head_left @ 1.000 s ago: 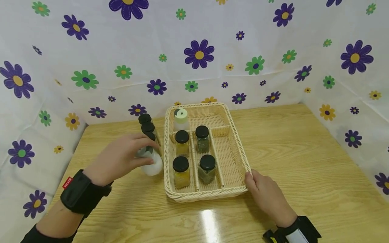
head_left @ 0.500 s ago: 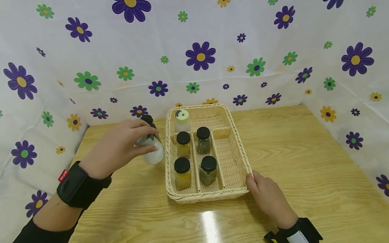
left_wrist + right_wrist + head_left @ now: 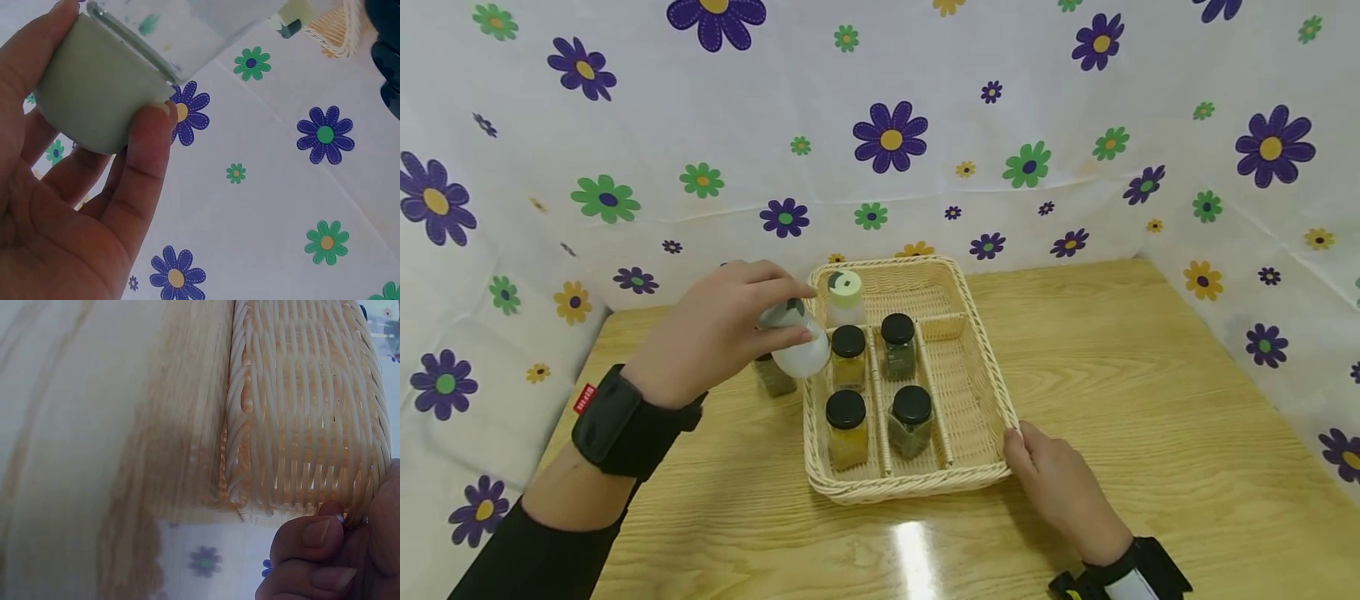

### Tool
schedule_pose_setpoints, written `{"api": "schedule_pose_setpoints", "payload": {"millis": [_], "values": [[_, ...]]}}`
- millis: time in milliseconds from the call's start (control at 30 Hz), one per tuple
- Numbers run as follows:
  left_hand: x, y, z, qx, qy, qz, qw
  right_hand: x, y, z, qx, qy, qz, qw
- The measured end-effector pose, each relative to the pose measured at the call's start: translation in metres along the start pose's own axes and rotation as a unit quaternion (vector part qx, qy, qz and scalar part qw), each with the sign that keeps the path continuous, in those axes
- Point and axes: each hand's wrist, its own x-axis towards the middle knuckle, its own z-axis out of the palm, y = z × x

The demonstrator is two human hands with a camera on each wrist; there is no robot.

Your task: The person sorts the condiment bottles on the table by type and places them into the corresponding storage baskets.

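My left hand [image 3: 715, 333] grips a seasoning jar [image 3: 801, 350] by its pale green cap, thumb and fingers round it. The jar is tilted, its whitish base overlapping the left rim of the wicker basket [image 3: 917, 485] in the head view. In the left wrist view the cap [image 3: 103, 87] lies between thumb and fingers, below the clear body. My right hand [image 3: 1063, 487] pinches the basket's near right corner; curled fingers [image 3: 319, 534] show at the woven wall [image 3: 306, 419] in the right wrist view.
Inside the basket stand a green-capped jar [image 3: 846, 292], two yellow spice jars [image 3: 848, 450] and two dark green herb jars [image 3: 912, 429], all four with black lids. Another spice jar [image 3: 777, 379] stands left of the basket, partly hidden. Flowered cloth [image 3: 737, 100] surrounds the wooden table [image 3: 1112, 358].
My left hand has lifted the seasoning jar and carried it up and right to the basket's left rim. The black-lidded jars behind it are now mostly hidden. My right hand keeps its place.
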Motion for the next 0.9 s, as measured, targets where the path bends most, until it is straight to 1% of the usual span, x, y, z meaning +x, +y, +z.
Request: {"api": "schedule_pose_setpoints", "payload": {"millis": [133, 300, 467, 700, 900], "values": [[0.013, 0.001, 0.004, -0.001, 0.003, 0.005, 1.0, -0.001, 0.0, 0.0, 0.0, 0.002, 0.001, 1.0], [0.027, 0.002, 0.008, -0.001, 0.0, 0.007, 1.0, 0.0, 0.001, 0.001, 0.001, 0.004, 0.001, 1.0], [0.038, 0.002, 0.012, -0.012, -0.012, -0.006, 0.9998, 0.001, 0.001, 0.0, 0.002, 0.001, 0.002, 1.0], [0.057, -0.001, 0.021, -0.035, -0.015, -0.027, 0.9989, 0.001, 0.002, -0.001, 0.0, 0.007, -0.004, 1.0], [0.072, -0.003, 0.028, -0.045, -0.023, -0.033, 0.9982, 0.002, 0.001, 0.0, 0.004, 0.008, -0.005, 1.0]]}}
